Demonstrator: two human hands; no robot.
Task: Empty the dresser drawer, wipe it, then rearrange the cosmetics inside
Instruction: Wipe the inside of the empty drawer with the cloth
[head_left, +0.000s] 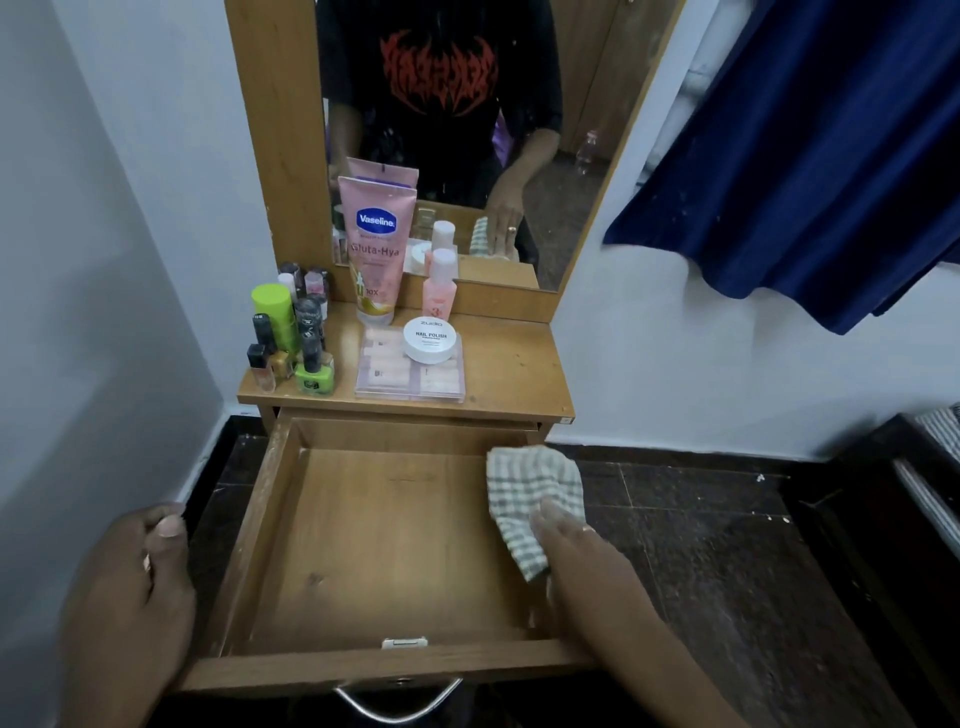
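The wooden drawer (270, 519) is pulled out and holds nothing inside. My right hand (566, 540) presses a green-and-white checked cloth (530, 488) against the drawer's right wall near the back corner. My left hand (140, 587) hangs beside the drawer's left front corner, fingers curled, with nothing in it. The cosmetics stand on the dresser top (514, 374): a pink Vaseline tube (375, 244), a small pink bottle (440, 288), a white nail polish remover jar (430, 339) on a clear palette case (410, 374), and several nail polish bottles (293, 338) at the left.
A mirror (452, 130) rises behind the dresser top. A blue curtain (810, 156) hangs at the upper right. White walls flank the dresser, and dark floor tiles (701, 545) lie to the right. A metal handle (400, 701) hangs on the drawer front.
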